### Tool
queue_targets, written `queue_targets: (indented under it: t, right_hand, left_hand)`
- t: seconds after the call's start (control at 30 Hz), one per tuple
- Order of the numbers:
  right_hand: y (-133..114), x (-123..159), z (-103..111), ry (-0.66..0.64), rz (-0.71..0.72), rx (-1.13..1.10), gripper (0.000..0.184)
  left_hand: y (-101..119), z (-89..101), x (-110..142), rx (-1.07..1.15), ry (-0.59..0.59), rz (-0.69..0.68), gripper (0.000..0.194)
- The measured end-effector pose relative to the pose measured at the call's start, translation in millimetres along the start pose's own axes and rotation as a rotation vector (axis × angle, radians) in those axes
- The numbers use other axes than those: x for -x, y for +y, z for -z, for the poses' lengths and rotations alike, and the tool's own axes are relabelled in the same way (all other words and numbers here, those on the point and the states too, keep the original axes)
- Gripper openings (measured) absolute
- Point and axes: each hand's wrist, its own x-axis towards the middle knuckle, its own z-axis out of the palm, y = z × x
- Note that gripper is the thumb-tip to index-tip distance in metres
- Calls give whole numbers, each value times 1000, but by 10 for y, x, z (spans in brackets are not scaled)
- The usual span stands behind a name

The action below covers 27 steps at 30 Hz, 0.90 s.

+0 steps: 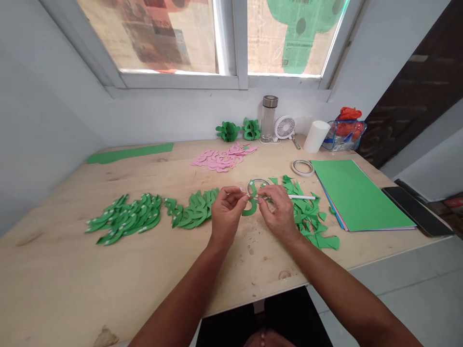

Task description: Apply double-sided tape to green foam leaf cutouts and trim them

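Observation:
In the head view my left hand [229, 208] pinches a curved green paper cutout [249, 210] above the table. Small white squares, apparently tape, sit on the cutout. My right hand [278, 208] is closed close by, its fingertips at the cutout's upper edge. A slim white pen [302, 197] runs out behind that hand and seems to pass through its grip. Beyond the hands lies a tape roll [257, 182], partly covered. To the left are two piles of green cutouts [128, 218], many with white squares, and more green cutouts [195, 209].
Green scraps [311, 217] lie right of my hands, beside stacked coloured sheets [361, 195] and a black phone-like slab [415, 211]. Another tape roll [303, 167] and pink cutouts [220, 159] lie farther back. A glass bottle [268, 119] and small fan [284, 127] stand by the wall.

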Motion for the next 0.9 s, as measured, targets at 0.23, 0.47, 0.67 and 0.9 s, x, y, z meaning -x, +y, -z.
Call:
queue_targets:
  t: [0.23,0.47,0.67,0.9]
  right_hand:
    - [-20,3,7,-1,39,65,11]
    - [-50,-2,14,1,24,60,11]
    - [-59,-4,18,18,30,52,9]
    - [-59,-4,22,23,39,43,8]
  left_hand:
    - [4,-18,3,0,-19,9,19]
    - [3,-29,13,15,-48,13,18]
    - [1,-41,27,28,-73,24,18]
    - [-7,-42,26,22,-78,26,18]
